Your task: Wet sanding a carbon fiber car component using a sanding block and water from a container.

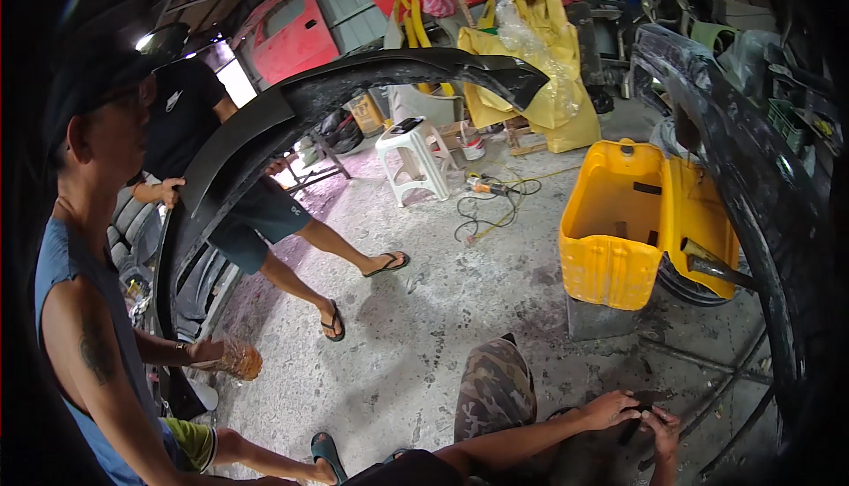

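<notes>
My left hand reaches in at the lower right, its fingers closed in a pinch. Close beside it my right hand is also closed, fingertips nearly meeting the left ones. Between them is a small black piece, short and strip-like; its exact kind does not show. Both hands are over the dark area low beside my camouflage-clad knee. Just right of them, black curved bars lie on the floor.
A large black bumper-like panel curves down the right side. Left of it stands a cut-open yellow plastic container. A person in black holds a long curved black panel; another in a blue sleeveless top stands nearer. A white stool and corded power tool are behind.
</notes>
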Motion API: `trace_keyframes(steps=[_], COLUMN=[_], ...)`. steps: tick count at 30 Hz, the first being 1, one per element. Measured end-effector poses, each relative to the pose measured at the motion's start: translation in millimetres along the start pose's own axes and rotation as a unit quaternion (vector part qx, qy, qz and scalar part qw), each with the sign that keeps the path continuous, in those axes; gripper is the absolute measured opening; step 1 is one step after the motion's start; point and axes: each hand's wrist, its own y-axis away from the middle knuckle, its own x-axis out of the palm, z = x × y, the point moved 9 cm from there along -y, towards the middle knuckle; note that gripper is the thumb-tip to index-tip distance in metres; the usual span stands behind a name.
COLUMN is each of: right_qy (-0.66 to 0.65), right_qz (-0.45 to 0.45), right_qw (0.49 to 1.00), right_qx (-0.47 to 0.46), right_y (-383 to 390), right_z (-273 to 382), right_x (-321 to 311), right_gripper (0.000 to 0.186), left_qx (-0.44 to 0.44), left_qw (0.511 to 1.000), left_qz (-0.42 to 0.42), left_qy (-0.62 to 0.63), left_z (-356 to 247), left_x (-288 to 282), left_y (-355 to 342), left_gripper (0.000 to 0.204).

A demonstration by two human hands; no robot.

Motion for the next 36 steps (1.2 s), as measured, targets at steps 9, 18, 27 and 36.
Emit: trace_keyframes(steps=[9,18,27,36], right_qy=[-0.02,-0.024,-0.031,-0.03], right_qz=[-0.008,0.003,0.001,-0.002], right_qw=[1.0,1.0,0.999,0.999], right_qx=[0.006,0.007,0.005,-0.013], right_y=[7,10,12,11], right_z=[10,18,20,17], right_x=[4,11,11,6], right_gripper=[0.048,0.046,0.047,0.045], left_qx=[-0.026,-0.011,-0.014,-0.005], left_qw=[0.999,1.0,1.0,1.0], left_qz=[0.022,0.027,0.021,0.009], left_qy=[-0.011,-0.001,0.0,-0.014], left_z=[0,1,-3,-1], left_x=[0,-1,-3,1], left_y=[0,-1,-1,-2], left_gripper=[0.05,0.051,0.049,0.049])
